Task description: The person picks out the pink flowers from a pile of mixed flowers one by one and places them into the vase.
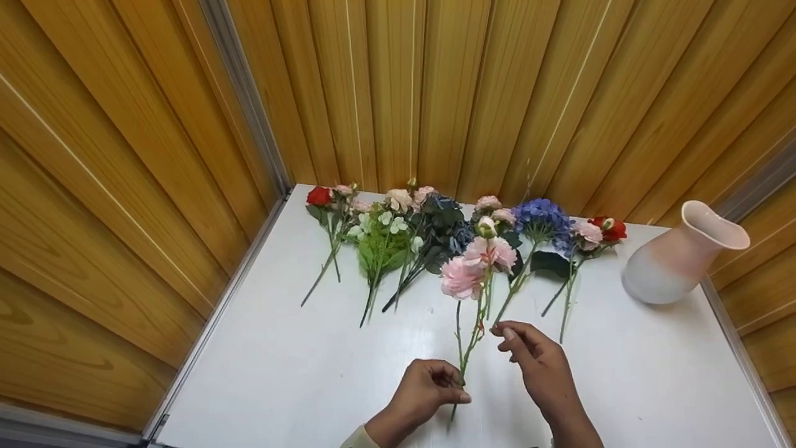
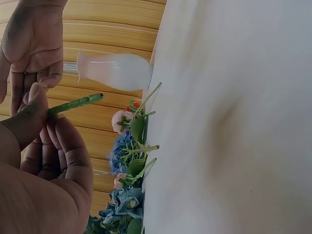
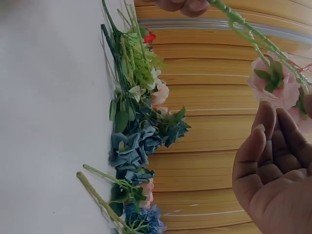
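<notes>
Your left hand [image 1: 418, 392] pinches the pink spray [image 1: 463, 278] low on its stem, thumb against fingers, and holds it up over the middle of the worktop [image 1: 280, 361]. Gripping so far down probably spares the petals and leaves the branching part open to your other hand. Your right hand [image 1: 548, 367] is beside the stem with its fingers loosely bent; you have nothing visible between them, and whether a fingertip brushes the spray you cannot tell from these views.

The spray's long axis runs up and away from you, leaning a little to the right. Its pink blooms are at the upper, far end, with a pale bud [image 1: 487, 227] just above them, while the stem end [image 2: 90, 99] sticks out below your left thumb, pointing back towards you and down at the worktop.

Behind it, the other flowers, among them the violet-blue flower [image 1: 541, 218] and the green sprig [image 1: 380, 247], lie in a row along the back, heads towards the wooden wall [image 1: 385, 93] and stems towards you, likely so that each stem is easy to reach. The vase [image 1: 662, 267] stands upright at the right, mouth up, well apart from your hands, presumably to keep it out of their way
</notes>
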`<action>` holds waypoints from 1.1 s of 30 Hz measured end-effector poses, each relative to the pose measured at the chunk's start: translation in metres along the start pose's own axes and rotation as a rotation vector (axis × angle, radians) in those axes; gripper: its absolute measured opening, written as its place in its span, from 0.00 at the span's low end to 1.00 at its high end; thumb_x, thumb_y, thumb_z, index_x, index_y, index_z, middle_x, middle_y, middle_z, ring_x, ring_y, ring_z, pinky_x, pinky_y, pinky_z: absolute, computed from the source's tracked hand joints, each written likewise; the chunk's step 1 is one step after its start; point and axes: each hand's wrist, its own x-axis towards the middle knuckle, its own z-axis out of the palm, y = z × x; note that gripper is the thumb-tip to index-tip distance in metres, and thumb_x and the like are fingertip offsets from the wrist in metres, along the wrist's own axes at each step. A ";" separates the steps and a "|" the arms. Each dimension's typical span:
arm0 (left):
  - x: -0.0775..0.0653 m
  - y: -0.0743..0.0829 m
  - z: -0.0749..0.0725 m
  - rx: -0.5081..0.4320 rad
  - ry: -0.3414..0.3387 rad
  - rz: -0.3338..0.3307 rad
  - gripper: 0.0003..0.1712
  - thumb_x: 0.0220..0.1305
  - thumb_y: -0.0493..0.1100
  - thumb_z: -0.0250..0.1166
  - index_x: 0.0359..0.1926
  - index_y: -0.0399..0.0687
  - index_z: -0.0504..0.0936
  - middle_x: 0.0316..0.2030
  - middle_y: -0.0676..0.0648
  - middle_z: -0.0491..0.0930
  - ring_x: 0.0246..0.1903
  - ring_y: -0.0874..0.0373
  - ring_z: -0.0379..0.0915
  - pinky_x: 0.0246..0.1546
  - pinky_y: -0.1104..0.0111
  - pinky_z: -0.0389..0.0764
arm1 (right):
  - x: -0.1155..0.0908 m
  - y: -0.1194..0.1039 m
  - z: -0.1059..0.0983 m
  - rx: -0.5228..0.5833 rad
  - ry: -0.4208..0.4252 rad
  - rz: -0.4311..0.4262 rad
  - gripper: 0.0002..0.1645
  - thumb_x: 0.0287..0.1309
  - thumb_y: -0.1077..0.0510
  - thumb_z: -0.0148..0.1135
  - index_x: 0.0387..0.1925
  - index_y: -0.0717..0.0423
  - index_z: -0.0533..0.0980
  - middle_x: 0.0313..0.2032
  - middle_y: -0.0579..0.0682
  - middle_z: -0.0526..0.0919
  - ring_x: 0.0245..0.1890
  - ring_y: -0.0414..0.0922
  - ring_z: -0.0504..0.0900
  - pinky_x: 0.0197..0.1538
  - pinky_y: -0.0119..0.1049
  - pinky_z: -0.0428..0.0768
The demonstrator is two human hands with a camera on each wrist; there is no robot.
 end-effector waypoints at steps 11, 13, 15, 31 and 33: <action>-0.001 -0.004 0.010 0.065 -0.051 -0.013 0.11 0.54 0.26 0.85 0.37 0.33 0.92 0.27 0.57 0.88 0.30 0.65 0.81 0.32 0.78 0.79 | -0.004 -0.001 -0.003 0.076 -0.026 -0.021 0.16 0.88 0.56 0.60 0.63 0.59 0.86 0.48 0.46 0.94 0.45 0.41 0.88 0.49 0.34 0.85; -0.001 -0.004 0.011 0.069 -0.058 -0.014 0.11 0.54 0.26 0.85 0.37 0.32 0.92 0.27 0.56 0.88 0.30 0.66 0.81 0.32 0.78 0.79 | -0.003 0.000 -0.004 0.078 -0.039 -0.005 0.16 0.86 0.56 0.62 0.63 0.59 0.86 0.47 0.45 0.95 0.44 0.41 0.87 0.49 0.34 0.86; -0.001 -0.005 0.011 0.074 -0.060 -0.014 0.11 0.55 0.26 0.85 0.37 0.32 0.92 0.27 0.56 0.88 0.30 0.66 0.81 0.31 0.78 0.79 | -0.003 0.000 -0.006 0.084 -0.064 -0.001 0.15 0.85 0.57 0.63 0.62 0.60 0.85 0.46 0.44 0.94 0.44 0.41 0.87 0.49 0.35 0.87; 0.001 -0.006 0.007 0.294 -0.059 0.066 0.10 0.66 0.40 0.85 0.45 0.46 0.92 0.38 0.55 0.92 0.39 0.68 0.87 0.43 0.75 0.89 | 0.030 -0.024 -0.086 -0.180 0.185 -0.231 0.10 0.85 0.55 0.66 0.50 0.58 0.86 0.41 0.50 0.92 0.38 0.34 0.85 0.42 0.28 0.85; 0.000 -0.007 0.002 0.309 -0.045 0.044 0.10 0.68 0.42 0.83 0.45 0.45 0.92 0.39 0.55 0.93 0.40 0.66 0.87 0.44 0.73 0.89 | 0.042 -0.033 -0.113 -0.297 0.245 -0.264 0.13 0.86 0.51 0.65 0.54 0.57 0.86 0.45 0.53 0.93 0.40 0.34 0.85 0.42 0.26 0.83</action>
